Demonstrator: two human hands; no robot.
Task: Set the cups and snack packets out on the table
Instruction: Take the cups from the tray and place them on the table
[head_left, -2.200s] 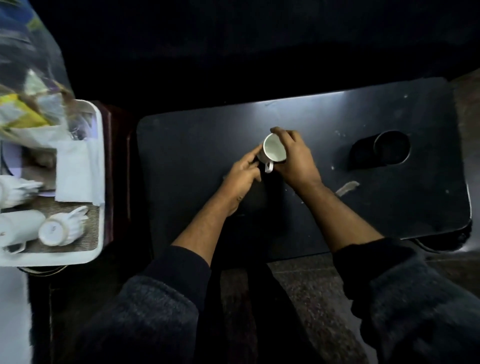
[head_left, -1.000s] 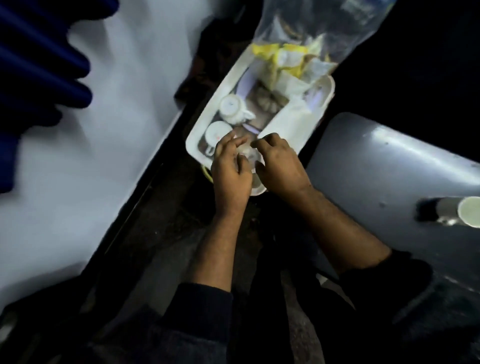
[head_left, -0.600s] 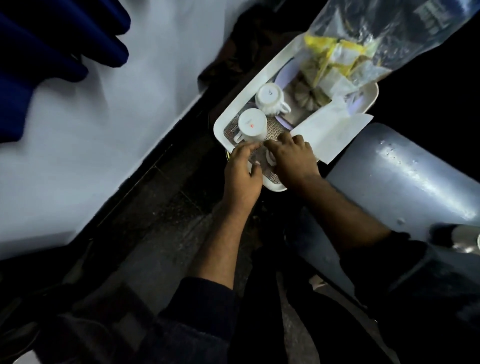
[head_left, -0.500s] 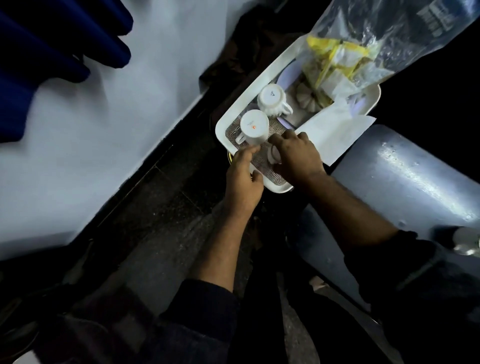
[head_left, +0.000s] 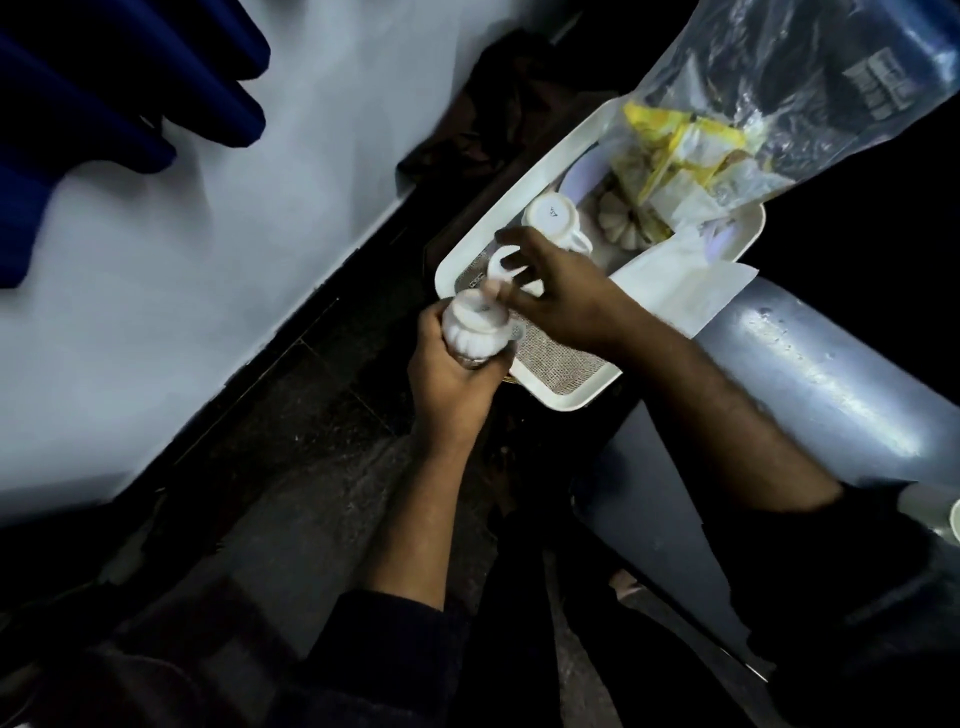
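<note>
My left hand (head_left: 451, 371) grips a white ribbed cup (head_left: 475, 330), bottom up, just off the near corner of the white tray (head_left: 524, 176). My right hand (head_left: 563, 296) hovers over the tray with fingers spread, above a second upturned white cup (head_left: 506, 267) that it partly hides. A third upturned cup (head_left: 553, 218) stands further back on the tray. A clear plastic bag (head_left: 769, 83) with yellow snack packets (head_left: 675, 150) lies across the tray's far end. One cup (head_left: 955, 519) stands on the dark table (head_left: 810, 374) at the right edge.
A white paper napkin (head_left: 680, 286) hangs over the tray's right rim onto the table. A woven mat (head_left: 553, 358) lines the tray. A pale wall (head_left: 182, 208) runs along the left, with blue fabric (head_left: 104, 78) at the top left. Dark floor lies below.
My left hand has lifted the ribbed cup off the tray toward me. My right hand let go of it and moved over the cup behind it.
</note>
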